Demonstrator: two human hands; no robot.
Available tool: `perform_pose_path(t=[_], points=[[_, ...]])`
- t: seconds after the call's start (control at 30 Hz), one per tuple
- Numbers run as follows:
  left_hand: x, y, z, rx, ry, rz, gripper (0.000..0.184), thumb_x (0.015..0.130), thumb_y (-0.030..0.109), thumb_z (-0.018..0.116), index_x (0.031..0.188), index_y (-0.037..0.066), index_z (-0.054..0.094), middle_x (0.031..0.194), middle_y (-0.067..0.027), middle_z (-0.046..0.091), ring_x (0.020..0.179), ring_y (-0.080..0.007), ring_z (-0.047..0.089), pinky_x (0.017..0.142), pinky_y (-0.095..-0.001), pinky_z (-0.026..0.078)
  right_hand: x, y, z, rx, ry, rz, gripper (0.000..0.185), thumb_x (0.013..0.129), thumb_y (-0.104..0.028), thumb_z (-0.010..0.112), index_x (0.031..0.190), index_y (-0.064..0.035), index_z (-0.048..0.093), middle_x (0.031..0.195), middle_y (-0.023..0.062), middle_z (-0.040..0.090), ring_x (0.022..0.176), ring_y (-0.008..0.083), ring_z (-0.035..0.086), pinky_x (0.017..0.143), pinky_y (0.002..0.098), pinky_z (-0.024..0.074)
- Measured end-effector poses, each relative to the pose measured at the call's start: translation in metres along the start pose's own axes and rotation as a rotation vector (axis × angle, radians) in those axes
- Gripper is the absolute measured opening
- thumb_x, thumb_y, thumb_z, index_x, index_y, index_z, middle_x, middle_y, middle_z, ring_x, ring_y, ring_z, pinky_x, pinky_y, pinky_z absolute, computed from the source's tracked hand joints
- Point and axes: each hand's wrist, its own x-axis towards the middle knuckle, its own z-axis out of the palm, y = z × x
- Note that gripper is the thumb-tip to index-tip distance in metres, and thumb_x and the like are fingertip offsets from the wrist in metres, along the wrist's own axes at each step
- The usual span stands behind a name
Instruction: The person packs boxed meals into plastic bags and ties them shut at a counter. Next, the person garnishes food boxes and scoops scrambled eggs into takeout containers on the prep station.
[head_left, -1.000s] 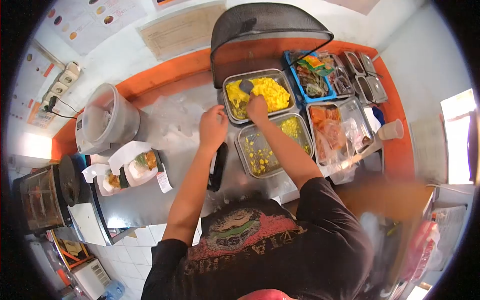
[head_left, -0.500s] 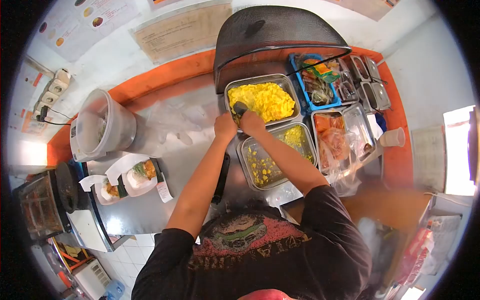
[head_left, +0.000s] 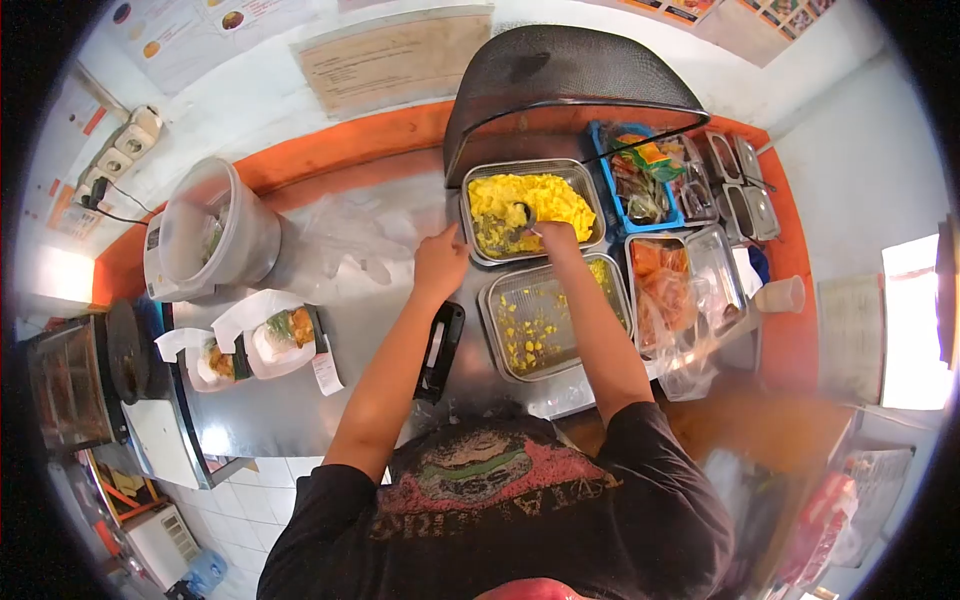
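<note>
A metal tray holds a mound of yellow food that looks like scrambled egg. My right hand is closed around the handle of a spoon, whose dark bowl sits in the food near the middle of the tray. Against the tray's left front corner, my left hand has its fingers bent at the rim; part of its grip is hidden. Just in front stands a second metal tray, with scattered yellow crumbs in it.
A mesh food cover stands tilted behind the trays. To the right are a blue basket of packets and a container of orange food. A black stapler-like object, two filled food boxes and a clear bucket lie left.
My right hand has moved right with the spoon, from the tray's left side toward its middle. My left hand has shifted slightly left and away from it. The view has tilted a little.
</note>
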Motion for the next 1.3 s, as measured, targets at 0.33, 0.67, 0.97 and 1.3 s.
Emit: perform_pose_path(t=[0.33,0.67,0.97,1.3], points=[[-0.191,-0.032,-0.087,-0.319,0.368,0.007,0.022,0.085,0.006,0.064,0.107,0.006,0.068,0.084,-0.0082,0.064,0.076,-0.0221,0.055,0.071,-0.0332,0.046,-0.090,-0.081,-0.001,0.111,-0.266,0.227,0.029,0.092,-0.028,0.056,0.092,-0.0035,0.070,0.054,-0.0109,0.031,0.042,0.0025,0.022,0.040,0.0215,0.0155],[-0.315,-0.161,-0.136,-0.168,0.735,-0.384,0.016,0.085,0.005,0.062,0.098,0.005,0.071,0.073,-0.0024,0.063,0.065,-0.0104,0.046,0.061,-0.0258,0.039,-0.219,-0.055,0.251,-0.122,-0.868,0.159,0.031,0.088,-0.027,0.058,0.095,0.0007,0.070,0.064,-0.0006,0.051,0.057,0.0123,0.047,0.051,0.0291,0.0357],[-0.369,-0.192,-0.173,-0.256,0.844,-0.480,0.015,0.089,0.009,0.059,0.099,0.005,0.070,0.076,-0.0034,0.060,0.067,-0.0106,0.047,0.061,-0.0253,0.039,-0.270,-0.007,0.347,-0.872,-0.561,-0.668,0.018,0.085,-0.019,0.059,0.090,-0.0028,0.062,0.093,0.0171,0.066,0.091,0.0367,0.063,0.077,0.0473,0.0495],[-0.320,-0.197,-0.183,-0.247,0.627,-0.371,0.016,0.090,0.009,0.059,0.101,0.002,0.068,0.080,-0.0029,0.063,0.069,-0.0083,0.051,0.065,-0.0233,0.041,-0.233,-0.054,0.248,0.164,-0.784,0.219,0.014,0.090,-0.016,0.061,0.101,-0.0086,0.056,0.070,-0.0002,0.048,0.057,0.0094,0.043,0.052,0.0243,0.0355]])
